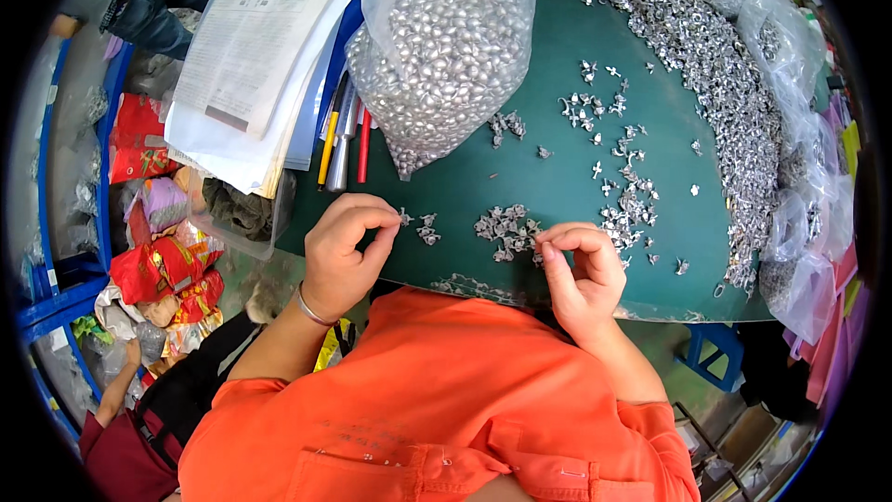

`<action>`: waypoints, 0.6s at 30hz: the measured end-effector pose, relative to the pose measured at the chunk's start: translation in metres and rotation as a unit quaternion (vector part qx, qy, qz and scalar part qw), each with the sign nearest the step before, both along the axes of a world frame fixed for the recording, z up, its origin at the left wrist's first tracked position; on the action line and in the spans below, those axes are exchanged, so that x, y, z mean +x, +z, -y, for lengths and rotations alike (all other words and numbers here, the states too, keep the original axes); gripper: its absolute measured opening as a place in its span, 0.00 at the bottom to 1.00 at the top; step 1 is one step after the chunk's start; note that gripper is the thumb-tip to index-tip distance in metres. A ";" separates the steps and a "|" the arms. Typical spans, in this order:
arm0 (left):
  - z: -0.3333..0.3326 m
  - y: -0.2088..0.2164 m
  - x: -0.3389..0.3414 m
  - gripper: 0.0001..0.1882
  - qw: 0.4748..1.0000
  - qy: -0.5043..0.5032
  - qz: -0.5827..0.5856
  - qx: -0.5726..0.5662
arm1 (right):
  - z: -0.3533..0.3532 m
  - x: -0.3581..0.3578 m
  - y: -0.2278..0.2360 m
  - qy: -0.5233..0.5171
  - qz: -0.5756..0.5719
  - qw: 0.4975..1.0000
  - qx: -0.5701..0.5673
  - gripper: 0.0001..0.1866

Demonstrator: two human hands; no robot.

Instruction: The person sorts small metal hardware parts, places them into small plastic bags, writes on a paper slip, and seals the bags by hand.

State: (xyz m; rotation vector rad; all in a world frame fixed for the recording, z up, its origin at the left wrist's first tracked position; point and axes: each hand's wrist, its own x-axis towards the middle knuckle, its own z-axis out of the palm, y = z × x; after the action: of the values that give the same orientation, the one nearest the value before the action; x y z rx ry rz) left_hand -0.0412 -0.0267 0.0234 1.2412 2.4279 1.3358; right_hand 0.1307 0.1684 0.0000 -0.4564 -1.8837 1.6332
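My left hand (348, 246) has its thumb and forefinger pinched on a small silver-grey metal piece (405, 217) at the fingertips. Just beyond it, a few similar pieces (427, 231) lie on the green tabletop (567, 28). Between my hands sits a small pile of the metal pieces (505, 231). My right hand (587, 274) is closed in a pinch at that pile's right edge, with a small metal piece (538, 258) at its fingertips, partly covered by them. Another loose cluster of pieces (632, 200) spreads beyond my right hand.
A clear bag of shiny silver beads (455, 46) stands at the far middle. Left of it are pens (362, 144), papers (251, 46) and a plastic tub (279, 209). A long heap of metal parts (734, 112) lines the right side. Another person's arm (119, 386) shows at lower left.
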 end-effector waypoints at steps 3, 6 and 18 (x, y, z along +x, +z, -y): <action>0.002 -0.003 0.001 0.09 1.000 0.009 0.003 -0.013 | -0.001 0.001 0.000 0.012 0.014 1.000 0.013 0.09; 0.001 -0.005 0.001 0.08 0.999 -0.002 0.004 -0.032 | -0.001 0.000 0.001 0.015 0.012 1.000 0.017 0.08; 0.004 -0.011 -0.001 0.19 0.988 -0.040 0.086 -0.120 | -0.001 -0.023 0.013 0.166 0.030 0.960 0.224 0.10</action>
State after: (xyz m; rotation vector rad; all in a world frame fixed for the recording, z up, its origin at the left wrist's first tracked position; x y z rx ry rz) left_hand -0.0425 -0.0306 0.0124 1.1006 2.3100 1.0468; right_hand 0.1072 0.1695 0.0128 0.0035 -2.3898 1.3288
